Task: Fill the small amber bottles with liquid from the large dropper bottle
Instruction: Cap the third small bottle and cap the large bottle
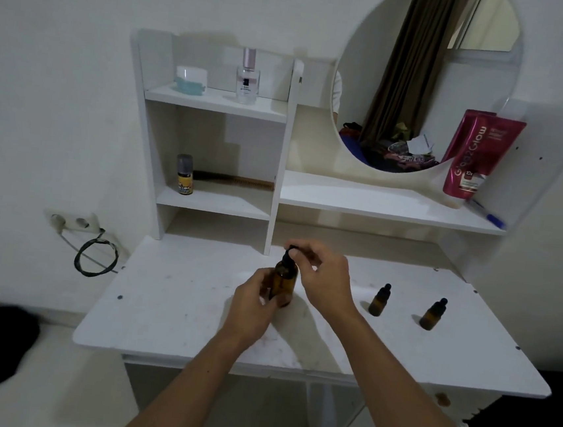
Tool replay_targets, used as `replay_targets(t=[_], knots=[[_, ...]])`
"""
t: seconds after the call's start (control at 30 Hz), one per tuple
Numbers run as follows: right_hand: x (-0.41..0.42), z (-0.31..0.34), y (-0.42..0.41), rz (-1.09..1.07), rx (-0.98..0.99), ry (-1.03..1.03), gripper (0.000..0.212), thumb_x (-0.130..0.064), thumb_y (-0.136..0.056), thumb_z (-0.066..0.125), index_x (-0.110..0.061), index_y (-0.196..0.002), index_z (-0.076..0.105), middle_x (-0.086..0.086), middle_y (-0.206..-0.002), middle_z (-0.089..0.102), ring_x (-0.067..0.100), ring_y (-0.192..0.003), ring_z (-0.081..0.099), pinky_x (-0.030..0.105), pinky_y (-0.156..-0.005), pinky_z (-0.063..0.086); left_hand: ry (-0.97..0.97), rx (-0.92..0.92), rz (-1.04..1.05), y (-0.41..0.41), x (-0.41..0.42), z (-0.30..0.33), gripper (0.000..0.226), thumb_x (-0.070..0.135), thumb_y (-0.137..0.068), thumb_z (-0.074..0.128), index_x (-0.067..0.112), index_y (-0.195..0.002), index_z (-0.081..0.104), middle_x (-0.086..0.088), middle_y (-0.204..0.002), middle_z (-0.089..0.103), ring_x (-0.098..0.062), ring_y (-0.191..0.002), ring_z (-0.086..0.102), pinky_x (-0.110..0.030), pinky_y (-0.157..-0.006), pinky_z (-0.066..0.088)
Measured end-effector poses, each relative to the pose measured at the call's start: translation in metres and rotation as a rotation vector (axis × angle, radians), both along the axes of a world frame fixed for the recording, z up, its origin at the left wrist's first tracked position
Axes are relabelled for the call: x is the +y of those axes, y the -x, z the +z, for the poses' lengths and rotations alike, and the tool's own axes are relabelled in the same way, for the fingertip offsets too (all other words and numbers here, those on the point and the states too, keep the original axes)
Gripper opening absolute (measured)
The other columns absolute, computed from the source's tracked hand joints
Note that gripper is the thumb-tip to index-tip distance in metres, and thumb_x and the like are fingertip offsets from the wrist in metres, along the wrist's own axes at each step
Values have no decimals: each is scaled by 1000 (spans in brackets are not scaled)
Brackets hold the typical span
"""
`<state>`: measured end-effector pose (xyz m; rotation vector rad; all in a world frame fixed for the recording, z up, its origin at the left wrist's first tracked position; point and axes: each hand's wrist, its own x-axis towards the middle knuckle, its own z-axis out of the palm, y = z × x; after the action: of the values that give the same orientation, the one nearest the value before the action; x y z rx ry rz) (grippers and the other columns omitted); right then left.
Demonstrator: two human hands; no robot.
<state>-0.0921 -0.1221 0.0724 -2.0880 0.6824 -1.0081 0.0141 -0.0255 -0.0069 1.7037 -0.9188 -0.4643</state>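
Observation:
The large amber dropper bottle (284, 281) stands upright on the white table (168, 305), near its middle. My left hand (253, 302) wraps around the bottle's body from the left. My right hand (324, 276) pinches its black dropper cap (291, 250) from the right. Two small amber bottles with black dropper caps stand to the right, one (379, 300) closer to my hands and the other (432, 315) farther right. Both small bottles are capped and untouched.
A white shelf unit (215, 103) rises at the table's back, holding a perfume bottle (247, 77), a jar (190, 79), a small yellow bottle (184, 174) and a comb. A round mirror (424, 75), a pink pouch (474, 156) and a blue pen (489, 216) sit at the right.

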Motion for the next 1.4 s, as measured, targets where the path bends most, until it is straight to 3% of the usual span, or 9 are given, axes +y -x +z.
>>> replay_targets(t=[0.13, 0.33, 0.5, 0.7, 0.87, 1.0, 1.17, 1.3, 1.4], knots=[[-2, 2, -7, -84, 4, -69, 16, -29, -85, 86, -22, -94, 75, -9, -82, 74, 2, -78, 67, 11, -70, 53, -3, 9, 5, -1, 0, 1, 43, 24, -91, 78, 23, -130, 59, 15, -115, 66, -1, -103, 62, -5, -79, 44], [-2, 1, -2, 3, 37, -22, 22, -20, -98, 71, -18, -120, 74, -7, -107, 75, -4, -96, 68, 9, -83, 54, -9, 11, 21, -2, -3, -4, 45, 28, -90, 79, 26, -130, 58, 14, -116, 67, 0, -100, 62, -7, -78, 43], [-1, 1, -6, -98, 111, 72, 34, -40, -86, 83, -25, -115, 73, -7, -83, 64, 6, -77, 60, 17, -70, 51, -9, 5, 21, -1, -4, -4, 45, 28, -90, 79, 24, -131, 58, 13, -116, 67, -1, -100, 62, -9, -82, 45], [3, -3, -2, -3, 103, 65, 29, -11, -99, 66, -16, -127, 72, -6, -109, 74, 5, -98, 69, 25, -95, 59, 0, -3, 18, 0, -3, -2, 47, 28, -91, 78, 22, -133, 58, 14, -115, 65, -8, -104, 62, -13, -88, 45], [-2, 1, -4, -85, 151, 55, 35, -35, -90, 80, -25, -122, 70, -4, -96, 62, 8, -83, 60, 18, -75, 51, -8, 10, 26, 0, -3, -4, 48, 28, -90, 78, 22, -133, 58, 11, -119, 66, -11, -110, 63, -18, -94, 50], [-5, 1, -1, 0, 171, 10, 30, -21, -101, 66, -17, -130, 69, -2, -120, 69, 5, -101, 65, 11, -84, 54, -15, 14, 27, 0, -5, -2, 50, 29, -90, 78, 23, -135, 57, 8, -125, 67, -14, -112, 62, -30, -103, 52], [-5, 1, -1, -61, 186, -25, 26, -33, -88, 83, -23, -111, 74, -5, -88, 69, 6, -79, 63, 21, -73, 55, -10, 7, 29, 1, -2, -3, 47, 27, -91, 77, 24, -133, 58, 19, -112, 63, -3, -103, 61, -6, -86, 43], [-11, 3, 1, 32, 182, -57, 29, -24, -99, 70, -21, -128, 70, -9, -118, 68, 3, -99, 66, 15, -84, 56, -30, 11, 30, 1, -5, -2, 49, 31, -92, 76, 25, -136, 56, 14, -120, 63, -8, -108, 59, -20, -96, 45], [-14, 4, 1, 94, 236, -61, 25, -18, -102, 66, -21, -125, 74, -10, -112, 73, -3, -100, 66, 8, -83, 51, -19, -6, 23, 1, -4, -3, 48, 30, -93, 76, 25, -136, 55, 16, -119, 61, -9, -110, 59, -25, -101, 49]])
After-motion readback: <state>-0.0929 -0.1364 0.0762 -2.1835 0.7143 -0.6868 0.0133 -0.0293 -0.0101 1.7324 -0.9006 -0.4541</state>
